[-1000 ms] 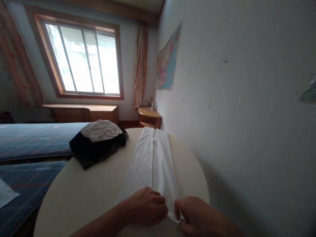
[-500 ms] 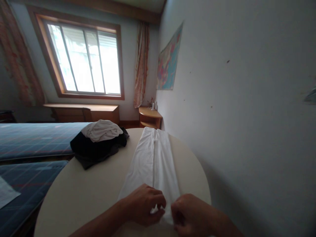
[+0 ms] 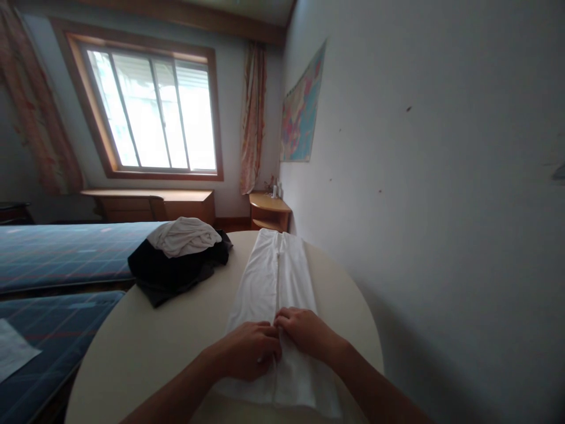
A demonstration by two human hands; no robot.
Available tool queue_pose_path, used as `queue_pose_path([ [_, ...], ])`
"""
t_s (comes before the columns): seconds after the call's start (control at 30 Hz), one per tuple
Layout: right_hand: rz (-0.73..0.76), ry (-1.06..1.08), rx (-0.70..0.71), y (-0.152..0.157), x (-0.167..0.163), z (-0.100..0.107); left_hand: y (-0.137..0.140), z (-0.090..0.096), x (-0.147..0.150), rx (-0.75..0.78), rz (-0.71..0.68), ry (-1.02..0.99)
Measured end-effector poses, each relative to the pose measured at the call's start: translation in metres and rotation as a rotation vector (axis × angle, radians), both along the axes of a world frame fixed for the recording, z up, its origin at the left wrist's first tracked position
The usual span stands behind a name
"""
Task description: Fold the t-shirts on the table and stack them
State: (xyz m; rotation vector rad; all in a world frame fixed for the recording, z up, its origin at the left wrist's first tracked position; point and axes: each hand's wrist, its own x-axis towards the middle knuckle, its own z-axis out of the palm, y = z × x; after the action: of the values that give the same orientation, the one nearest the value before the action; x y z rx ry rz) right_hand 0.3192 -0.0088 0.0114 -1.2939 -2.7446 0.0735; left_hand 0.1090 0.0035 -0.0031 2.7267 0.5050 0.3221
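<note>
A long white garment (image 3: 258, 282) lies lengthwise on a round cream table (image 3: 145, 347). Its two sides are folded inward and meet along a seam-like line down the middle. My left hand (image 3: 251, 350) rests on the left half, fingers curled in and closed on the cloth beside that line. Just to its right, my right hand (image 3: 304, 330) pinches the cloth at the middle line, its fingertips almost touching the left ones. The thumb of the right hand is hidden from me.
A heap of dark clothing (image 3: 163, 277) with a light grey cloth (image 3: 185, 235) on top sits at the table's left edge. Blue plaid mattresses (image 3: 66, 253) lie to the left. A white wall (image 3: 441, 235) rises close on the right. Behind stands a small corner shelf (image 3: 269, 203).
My right hand has moved forward and left, from the garment's near right edge to the middle line. My left hand has shifted slightly left, its fingers now down on the cloth.
</note>
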Motion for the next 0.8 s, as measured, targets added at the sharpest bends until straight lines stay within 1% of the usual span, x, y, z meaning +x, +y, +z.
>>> queue_pose_path([
  [0.1, 0.017, -0.076, 0.034, 0.005, -0.002, -0.002, -0.001, 0.001, 0.001, 0.014, 0.0, 0.012],
  [0.2, 0.05, -0.1, 0.054, 0.008, -0.001, -0.001, -0.002, 0.008, -0.001, 0.034, -0.006, -0.014],
  [0.33, 0.027, 0.034, 0.05, 0.01, 0.001, -0.002, -0.003, 0.016, -0.005, 0.044, 0.003, -0.043],
  [0.4, 0.016, 0.118, 0.027, 0.009, 0.001, -0.004, -0.003, 0.017, -0.007, 0.009, 0.01, -0.049],
  [0.47, 0.036, 0.175, -0.009, 0.009, 0.001, -0.005, -0.003, 0.019, -0.009, -0.041, 0.031, -0.062],
  [0.53, 0.06, 0.212, -0.041, 0.007, 0.001, -0.006, -0.001, 0.022, -0.013, -0.065, 0.093, -0.082],
  [0.6, 0.043, 0.236, -0.058, 0.005, 0.0, -0.005, 0.003, 0.025, -0.019, -0.055, 0.185, -0.083],
  [0.7, -0.042, 0.276, -0.075, -0.001, -0.007, -0.004, 0.014, 0.026, -0.033, -0.02, 0.316, -0.026],
  [0.8, -0.132, 0.343, -0.109, -0.009, -0.018, -0.005, 0.026, 0.021, -0.046, 0.005, 0.433, 0.035],
])
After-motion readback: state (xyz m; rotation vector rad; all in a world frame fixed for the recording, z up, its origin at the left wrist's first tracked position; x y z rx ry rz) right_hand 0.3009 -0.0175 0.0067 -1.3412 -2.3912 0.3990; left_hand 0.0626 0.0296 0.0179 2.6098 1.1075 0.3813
